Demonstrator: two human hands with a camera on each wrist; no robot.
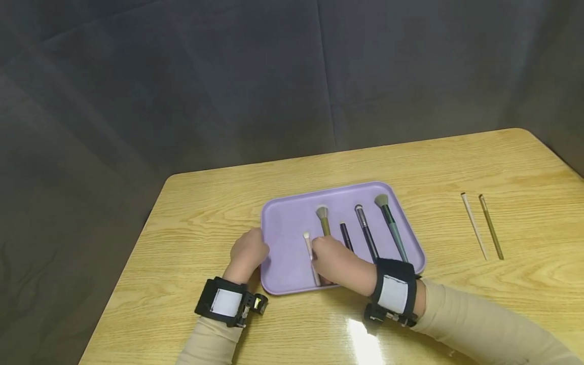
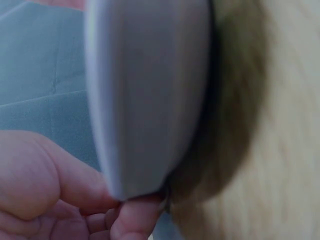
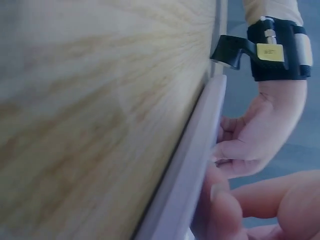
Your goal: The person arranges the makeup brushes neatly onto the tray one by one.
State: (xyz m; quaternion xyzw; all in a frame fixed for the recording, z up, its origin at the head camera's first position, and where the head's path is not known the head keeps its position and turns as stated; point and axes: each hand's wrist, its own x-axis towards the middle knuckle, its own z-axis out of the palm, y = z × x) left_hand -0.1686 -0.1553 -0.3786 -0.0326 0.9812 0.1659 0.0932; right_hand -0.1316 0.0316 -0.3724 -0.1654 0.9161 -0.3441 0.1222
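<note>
A lilac tray lies on the wooden table. My left hand grips its left edge; in the left wrist view, thumb and finger meet at the tray's rim. Over the tray, my right hand has curled fingers at a slim pale makeup brush with a white tip and seems to pinch its handle. Just right of it, an olive-handled makeup brush runs under that hand, its lower part hidden. The right wrist view shows the right fingers inside the near rim.
Also in the tray are a short black brush, a dark brush with a silver ferrule and a green brush. Right of the tray, a thin white brush and a thin olive brush lie on the table.
</note>
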